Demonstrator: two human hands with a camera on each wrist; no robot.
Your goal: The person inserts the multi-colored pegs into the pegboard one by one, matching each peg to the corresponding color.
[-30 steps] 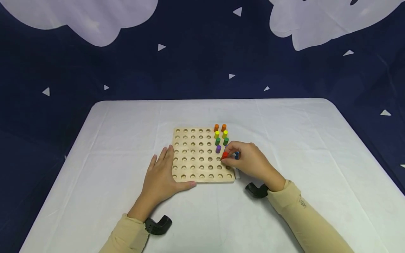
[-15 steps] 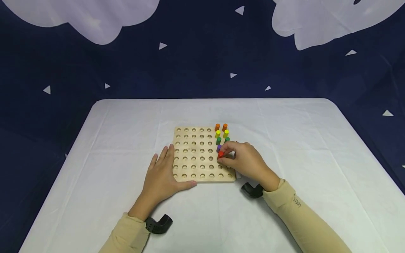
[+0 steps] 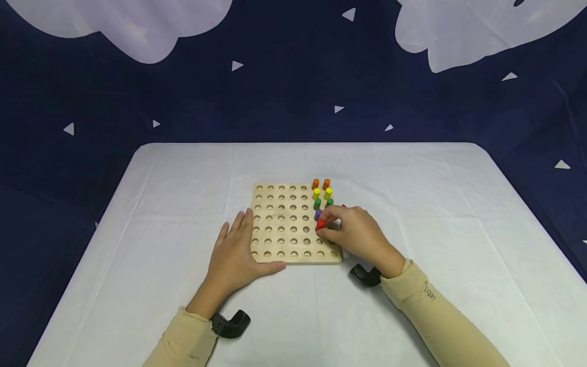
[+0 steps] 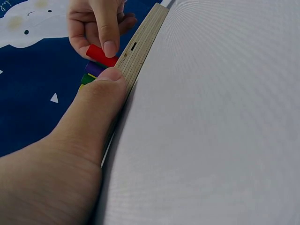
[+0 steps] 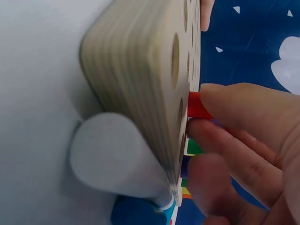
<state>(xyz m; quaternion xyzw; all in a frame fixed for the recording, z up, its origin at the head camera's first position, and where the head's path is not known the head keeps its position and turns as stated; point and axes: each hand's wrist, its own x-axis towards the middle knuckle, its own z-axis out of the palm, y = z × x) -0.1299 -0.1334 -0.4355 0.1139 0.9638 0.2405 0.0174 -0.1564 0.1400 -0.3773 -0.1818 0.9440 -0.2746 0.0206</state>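
A square wooden pegboard (image 3: pixel 279 224) with rows of round holes lies on the table. My left hand (image 3: pixel 232 250) rests on it, straight fingers along the left edge and thumb along the front edge. Between thumb and fingertips, my right hand (image 3: pixel 359 229) pinches a red peg (image 3: pixel 320 224) upright over the board's right part. In the right wrist view the red peg (image 5: pixel 198 105) meets the board's face; how deep it sits cannot be told. Orange (image 3: pixel 315 184), yellow (image 3: pixel 316 193), green (image 3: pixel 317 204) and purple (image 3: pixel 318 214) pegs stand behind it in two columns, partly hidden by my right hand.
A white cylinder (image 5: pixel 112 154) lies against the board's right side, with a blue piece (image 5: pixel 136 211) beyond it. A bit of red (image 3: pixel 343 206) shows behind my right hand. White cloth covers the table (image 3: pixel 183 183); a dark blue patterned cloth (image 3: pixel 293 92) hangs behind.
My right hand has moved left with the red peg, from the rightmost column to the column beside it, then stayed nearly still. My left hand keeps its place on the pegboard.
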